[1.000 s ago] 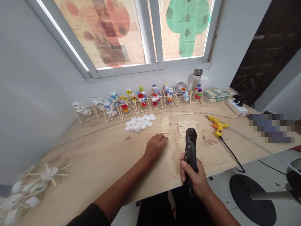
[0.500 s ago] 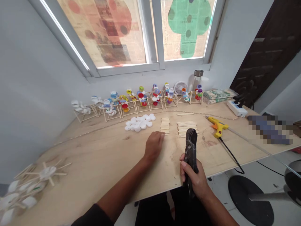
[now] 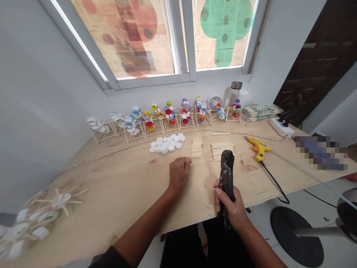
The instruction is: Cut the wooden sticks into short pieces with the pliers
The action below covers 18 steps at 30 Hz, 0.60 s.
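Note:
My right hand (image 3: 232,204) grips a black hand cutter (image 3: 227,175) by its handles, head upward, in front of the table's near edge. The cutter's rounded head covers part of a pile of longer wooden sticks (image 3: 220,147). My left hand (image 3: 179,173) rests palm down on the wood with nothing visible in it; the fingers are slightly bent and their undersides are hidden. Just beyond its fingertips lies a neat stack of short sticks (image 3: 196,149), apart from the hand. White bottle caps (image 3: 167,144) are grouped behind it to the left.
Small stick stands with coloured cap wheels (image 3: 170,117) line the back. A yellow glue gun (image 3: 260,147) with a cord lies right, near a power strip (image 3: 282,127). Bagged sticks (image 3: 260,111), a fan (image 3: 215,103) and a bottle (image 3: 235,93) stand behind. White cap wheels (image 3: 61,201) sit at left.
My left hand has drawn back slightly from the short stick stack, toward me and to the left. My right hand still holds the cutter in nearly the same place.

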Motion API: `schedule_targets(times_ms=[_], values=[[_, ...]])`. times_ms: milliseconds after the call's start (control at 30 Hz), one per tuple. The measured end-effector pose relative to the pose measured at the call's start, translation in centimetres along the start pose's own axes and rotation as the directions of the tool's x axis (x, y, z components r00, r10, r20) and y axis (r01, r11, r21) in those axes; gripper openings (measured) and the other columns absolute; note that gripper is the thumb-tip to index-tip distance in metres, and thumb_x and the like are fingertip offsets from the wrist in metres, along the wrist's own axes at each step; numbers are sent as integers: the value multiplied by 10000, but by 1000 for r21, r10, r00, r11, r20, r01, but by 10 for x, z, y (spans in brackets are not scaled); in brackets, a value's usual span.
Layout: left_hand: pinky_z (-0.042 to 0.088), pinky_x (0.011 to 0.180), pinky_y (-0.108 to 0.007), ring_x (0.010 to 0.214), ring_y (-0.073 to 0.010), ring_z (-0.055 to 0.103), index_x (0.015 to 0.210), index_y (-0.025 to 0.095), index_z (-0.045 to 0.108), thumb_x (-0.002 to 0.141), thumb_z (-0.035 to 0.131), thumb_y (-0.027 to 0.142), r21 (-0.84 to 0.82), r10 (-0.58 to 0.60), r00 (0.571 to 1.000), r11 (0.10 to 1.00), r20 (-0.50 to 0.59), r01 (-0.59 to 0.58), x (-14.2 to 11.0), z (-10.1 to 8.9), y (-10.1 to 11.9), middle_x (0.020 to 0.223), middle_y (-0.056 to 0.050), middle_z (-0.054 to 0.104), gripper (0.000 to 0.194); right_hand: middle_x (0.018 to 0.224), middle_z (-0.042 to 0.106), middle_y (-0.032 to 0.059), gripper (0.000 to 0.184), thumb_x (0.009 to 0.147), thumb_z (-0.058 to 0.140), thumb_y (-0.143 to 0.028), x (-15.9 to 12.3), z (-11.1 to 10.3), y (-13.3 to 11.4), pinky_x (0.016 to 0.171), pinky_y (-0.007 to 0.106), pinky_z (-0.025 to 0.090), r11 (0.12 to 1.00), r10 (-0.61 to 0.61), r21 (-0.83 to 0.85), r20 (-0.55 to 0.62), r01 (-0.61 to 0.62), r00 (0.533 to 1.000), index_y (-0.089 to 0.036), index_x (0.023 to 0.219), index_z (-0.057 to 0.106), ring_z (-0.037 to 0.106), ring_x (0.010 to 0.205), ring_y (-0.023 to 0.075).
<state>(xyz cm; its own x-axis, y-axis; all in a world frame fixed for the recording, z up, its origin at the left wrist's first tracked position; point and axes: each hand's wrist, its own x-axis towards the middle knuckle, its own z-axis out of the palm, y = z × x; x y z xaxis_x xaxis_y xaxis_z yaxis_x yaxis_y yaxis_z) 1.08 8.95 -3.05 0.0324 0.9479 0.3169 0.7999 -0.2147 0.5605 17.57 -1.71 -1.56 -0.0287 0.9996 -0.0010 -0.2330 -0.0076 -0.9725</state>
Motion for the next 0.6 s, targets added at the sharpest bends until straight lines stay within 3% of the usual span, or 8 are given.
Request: schedule_targets(times_ms=[300, 400, 500, 600], values=[[381, 777, -328, 851, -184, 563, 763, 173, 598, 884, 326, 286, 1, 54, 998, 999, -9, -54, -4, -3, 7, 824, -47, 658, 319, 525, 456, -68, 239, 826, 517, -386, 0, 0, 2, 423, 203, 337, 1000, -11, -23, 7, 11, 1000, -168, 904, 459, 425, 413, 71], [351, 813, -351, 881, -192, 537, 789, 181, 594, 878, 346, 263, 54, 194, 979, 979, 53, -197, -7, -1, 10, 877, -50, 649, 276, 526, 456, -68, 237, 827, 516, -383, 0, 0, 1, 424, 207, 337, 1000, -5, -22, 4, 5, 1000, -168, 908, 459, 426, 414, 74], [346, 810, -348, 904, -185, 521, 835, 195, 592, 879, 346, 240, 109, 348, 927, 925, 142, -364, -6, 4, 13, 951, -40, 635, 255, 530, 460, -65, 243, 822, 518, -386, 0, 0, 0, 427, 209, 336, 1000, -4, -26, 7, 4, 1000, -166, 905, 459, 429, 417, 76], [356, 780, -339, 919, -187, 508, 889, 204, 593, 879, 356, 235, 177, 360, 919, 905, 160, -386, -2, 11, 14, 986, -38, 620, 240, 532, 460, -65, 247, 819, 517, -392, 0, 0, -1, 431, 209, 336, 1000, -4, -28, 9, 4, 1000, -164, 894, 459, 430, 419, 75]])
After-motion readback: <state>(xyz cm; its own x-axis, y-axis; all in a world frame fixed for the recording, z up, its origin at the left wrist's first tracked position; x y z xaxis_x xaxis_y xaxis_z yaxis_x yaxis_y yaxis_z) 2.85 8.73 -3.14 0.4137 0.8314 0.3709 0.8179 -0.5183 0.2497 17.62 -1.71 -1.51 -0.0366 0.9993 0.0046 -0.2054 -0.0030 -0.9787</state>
